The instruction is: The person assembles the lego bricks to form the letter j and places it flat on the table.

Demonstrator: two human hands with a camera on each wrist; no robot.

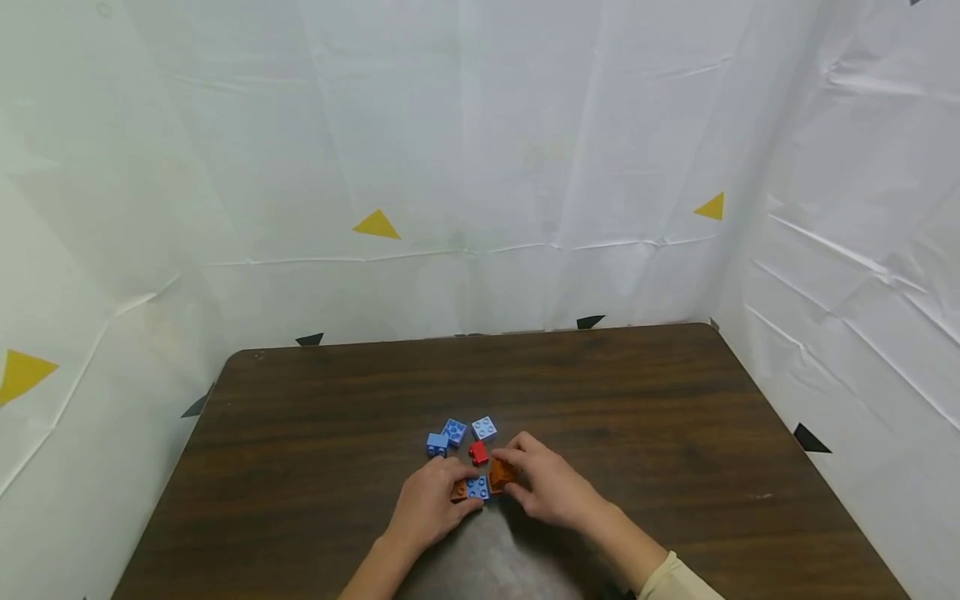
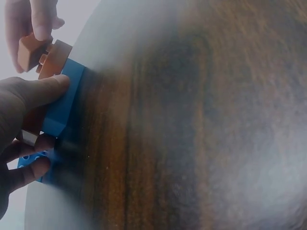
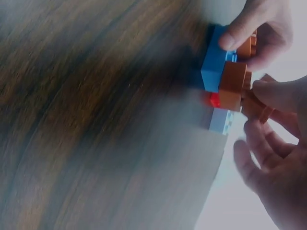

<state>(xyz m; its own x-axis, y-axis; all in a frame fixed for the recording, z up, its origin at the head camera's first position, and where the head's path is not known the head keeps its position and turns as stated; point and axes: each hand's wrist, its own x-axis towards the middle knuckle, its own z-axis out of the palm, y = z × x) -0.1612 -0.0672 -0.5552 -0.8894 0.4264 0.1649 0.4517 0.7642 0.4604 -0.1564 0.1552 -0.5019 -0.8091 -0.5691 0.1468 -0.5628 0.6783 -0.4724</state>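
Fingers (image 1: 513, 457) snug round orange brick (image 1: 501, 475)

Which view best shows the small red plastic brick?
Head: the small red plastic brick lies in plain sight there. Right wrist: only a sliver past an orange plastic brick. Left wrist: not visible.

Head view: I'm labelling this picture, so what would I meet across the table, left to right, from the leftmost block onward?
Leftmost blue block, second blue block, pale blue block, right hand, sleeve.
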